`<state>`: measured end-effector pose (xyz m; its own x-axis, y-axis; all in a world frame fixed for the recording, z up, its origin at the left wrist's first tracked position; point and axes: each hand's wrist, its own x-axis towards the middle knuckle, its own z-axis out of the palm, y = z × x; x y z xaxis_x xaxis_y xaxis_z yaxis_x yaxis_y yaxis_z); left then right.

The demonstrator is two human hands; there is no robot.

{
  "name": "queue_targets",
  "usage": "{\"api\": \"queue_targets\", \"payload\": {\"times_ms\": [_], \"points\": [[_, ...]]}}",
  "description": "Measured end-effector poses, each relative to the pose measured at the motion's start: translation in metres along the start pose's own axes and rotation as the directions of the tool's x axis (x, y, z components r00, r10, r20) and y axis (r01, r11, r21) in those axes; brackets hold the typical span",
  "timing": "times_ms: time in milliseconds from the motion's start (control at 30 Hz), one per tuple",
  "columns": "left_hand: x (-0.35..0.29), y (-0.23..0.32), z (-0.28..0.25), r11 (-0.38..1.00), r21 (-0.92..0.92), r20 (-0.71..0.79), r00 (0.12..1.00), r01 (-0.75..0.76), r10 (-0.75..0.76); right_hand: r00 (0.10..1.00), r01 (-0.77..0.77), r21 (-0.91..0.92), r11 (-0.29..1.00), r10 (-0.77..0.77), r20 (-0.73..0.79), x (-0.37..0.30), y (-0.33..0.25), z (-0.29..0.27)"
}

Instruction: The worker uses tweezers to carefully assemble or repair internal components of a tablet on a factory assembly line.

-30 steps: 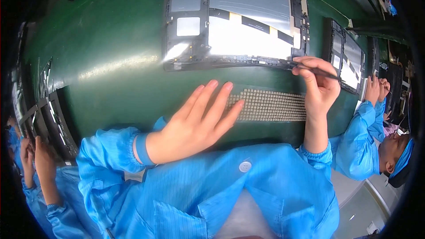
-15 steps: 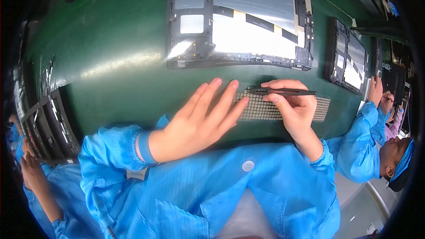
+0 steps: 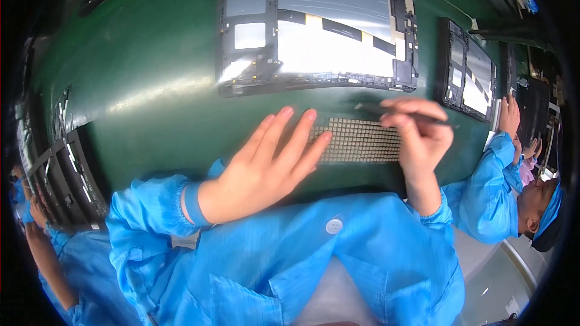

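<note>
Our left hand (image 3: pixel 254 166) lies palm down with its fingers spread, gripping nothing, its thumb over the left end of the sheet (image 3: pixel 362 139) of small square pieces. The sheet lies in front of us on the green surface (image 3: pixel 145 127), between our two hands, its right end hidden behind our right hand (image 3: pixel 425 139). That hand is closed on dark tweezers (image 3: pixel 374 108), their tips pointing left over the strip of surface between the sheet's far edge and the near edge of the large device (image 3: pixel 338 63) (the tool is blurred, so we cannot tell whether its tips hold a piece). The strip gives the tweezers modest room, while the device's far edge runs up to the top of the view. To the right only a narrow gap parts it from a second device (image 3: pixel 468 72). On the left we have the widest room: a broad stretch of surface reaches from the large device's left edge across to the dark tray (image 3: pixel 69 175). Our jacket (image 3: pixel 241 253) covers the surface's near edge, and a co-worker's sleeve (image 3: pixel 486 193) stands beyond our right arm.
</note>
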<state>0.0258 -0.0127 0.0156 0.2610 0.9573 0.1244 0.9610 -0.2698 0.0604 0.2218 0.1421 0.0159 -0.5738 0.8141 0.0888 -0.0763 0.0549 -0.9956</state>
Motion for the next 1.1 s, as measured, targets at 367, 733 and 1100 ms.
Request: {"api": "queue_targets", "payload": {"times_ms": [367, 733, 1100], "points": [[0.0, -0.001, -0.001, 1.0, 0.004, -0.007, 1.0, -0.005, 0.005, 0.984, 0.112, -0.229, 0.967, -0.14, -0.108, 0.024, 0.001, -0.026], [-0.002, 0.002, 0.002, 1.0, 0.006, -0.006, 1.0, 0.017, -0.017, 0.988, 0.138, -0.079, 0.987, -0.143, -0.065, 0.007, -0.01, -0.012], [-0.005, 0.002, 0.003, 0.999, 0.041, -0.01, 1.0, 0.011, -0.011, 0.966, -0.23, -0.039, 0.972, 0.233, 0.111, -0.009, 0.001, 0.019]]}}
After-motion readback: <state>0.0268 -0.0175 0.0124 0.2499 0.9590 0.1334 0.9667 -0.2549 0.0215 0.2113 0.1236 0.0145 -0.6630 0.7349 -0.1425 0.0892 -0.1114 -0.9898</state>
